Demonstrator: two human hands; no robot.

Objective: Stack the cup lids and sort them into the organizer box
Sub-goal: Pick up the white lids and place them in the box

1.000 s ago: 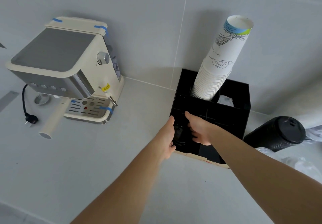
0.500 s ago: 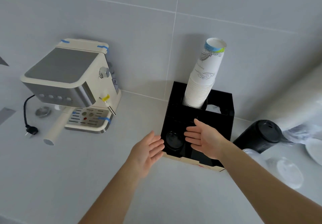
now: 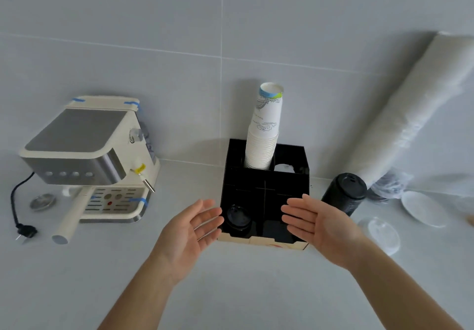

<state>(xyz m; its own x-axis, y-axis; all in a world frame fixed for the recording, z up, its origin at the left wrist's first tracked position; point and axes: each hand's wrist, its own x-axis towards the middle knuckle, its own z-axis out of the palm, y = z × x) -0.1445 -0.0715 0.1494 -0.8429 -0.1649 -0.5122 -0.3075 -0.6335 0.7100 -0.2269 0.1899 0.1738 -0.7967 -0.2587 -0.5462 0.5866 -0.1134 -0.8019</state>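
The black organizer box (image 3: pixel 265 183) stands against the wall. A stack of black cup lids (image 3: pixel 237 219) sits in its front left compartment. A tall stack of white paper cups (image 3: pixel 264 134) rises from the back left compartment. My left hand (image 3: pixel 188 229) hovers open just left of the box, palm facing right. My right hand (image 3: pixel 320 225) is open at the box's front right corner, palm facing left. Both hands are empty. Another stack of black lids (image 3: pixel 345 196) lies tilted right of the box. Clear lids (image 3: pixel 382 234) lie on the counter further right.
A cream espresso machine (image 3: pixel 87 160) stands at the left with its portafilter handle (image 3: pixel 70 220) sticking forward and a black plug (image 3: pixel 25 229) on the counter. A long plastic-wrapped sleeve of white lids (image 3: pixel 415 114) leans on the wall at right, above a white disc (image 3: pixel 420 209).
Both hands let go of the black lid stack in the front left compartment and drew back and apart, open. The camera has tilted up and pulled back.
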